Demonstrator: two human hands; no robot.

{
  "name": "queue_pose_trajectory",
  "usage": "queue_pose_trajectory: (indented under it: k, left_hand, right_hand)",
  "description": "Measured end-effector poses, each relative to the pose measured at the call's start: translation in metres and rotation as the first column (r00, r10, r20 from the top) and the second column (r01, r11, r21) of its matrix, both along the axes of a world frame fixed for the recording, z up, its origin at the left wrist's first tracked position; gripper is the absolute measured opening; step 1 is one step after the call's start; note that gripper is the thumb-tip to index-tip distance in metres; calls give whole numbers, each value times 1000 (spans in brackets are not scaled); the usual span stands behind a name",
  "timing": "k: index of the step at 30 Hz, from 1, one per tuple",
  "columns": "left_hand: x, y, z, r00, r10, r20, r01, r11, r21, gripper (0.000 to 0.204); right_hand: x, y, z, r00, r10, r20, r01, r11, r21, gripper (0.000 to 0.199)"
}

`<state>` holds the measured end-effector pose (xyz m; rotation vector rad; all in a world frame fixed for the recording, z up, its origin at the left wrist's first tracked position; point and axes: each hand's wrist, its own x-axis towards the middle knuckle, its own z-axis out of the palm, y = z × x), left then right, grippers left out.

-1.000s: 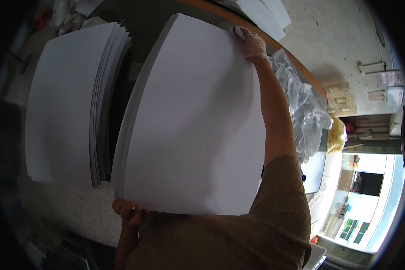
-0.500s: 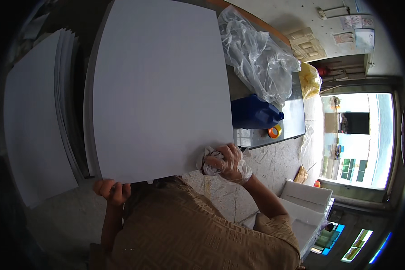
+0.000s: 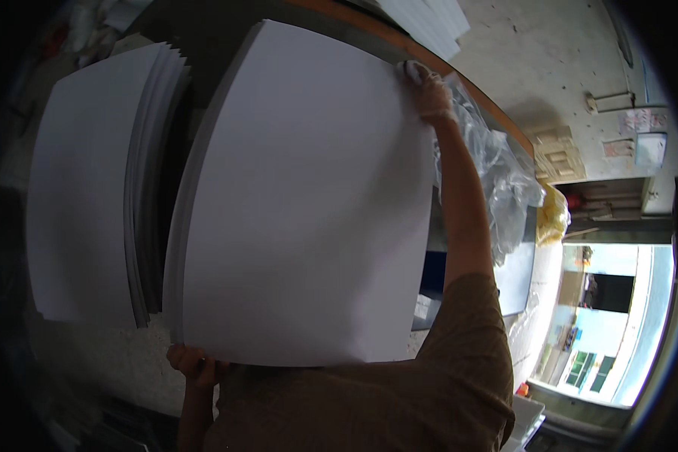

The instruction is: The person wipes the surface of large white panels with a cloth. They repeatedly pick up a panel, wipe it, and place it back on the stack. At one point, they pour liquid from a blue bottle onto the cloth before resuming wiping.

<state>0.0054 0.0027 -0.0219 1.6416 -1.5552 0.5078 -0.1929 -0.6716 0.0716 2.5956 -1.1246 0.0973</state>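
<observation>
A large white sheet (image 3: 301,203) lies flat before me on top of a stack of similar sheets. At its near left corner my left hand (image 3: 194,364) is closed, with fingers curled at the edge. My right hand (image 3: 434,98), in a clear plastic glove, reaches across to the far right corner. It is closed round a bunched white cloth (image 3: 413,72) with dark marks, pressed on the sheet there. My right arm shades part of the sheet.
Another stack of white sheets (image 3: 87,188) stands to the left. Right of the sheet are crumpled clear plastic (image 3: 497,188), a partly hidden blue jug (image 3: 433,273) and a yellow bag (image 3: 554,215). White panels (image 3: 429,22) rest beyond the table's far edge.
My right hand has moved with the cloth from the near right corner to the far right corner of the sheet. My left hand stays at the near left corner. The view has shifted.
</observation>
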Motion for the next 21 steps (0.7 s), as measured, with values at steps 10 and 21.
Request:
queue_pose_trajectory:
  k: [10, 21]
  left_hand:
    - [-3, -11, 28, 994, -65, -83, 71, 995, 68, 26]
    - [-16, 4, 108, 914, 48, -404, 99, 937, 336, 36]
  right_hand:
    - [-44, 136, 11, 945, 134, -298, -180, 974, -134, 54]
    - [-211, 538, 1, 625, -471, 622, 158, 857, 490, 43]
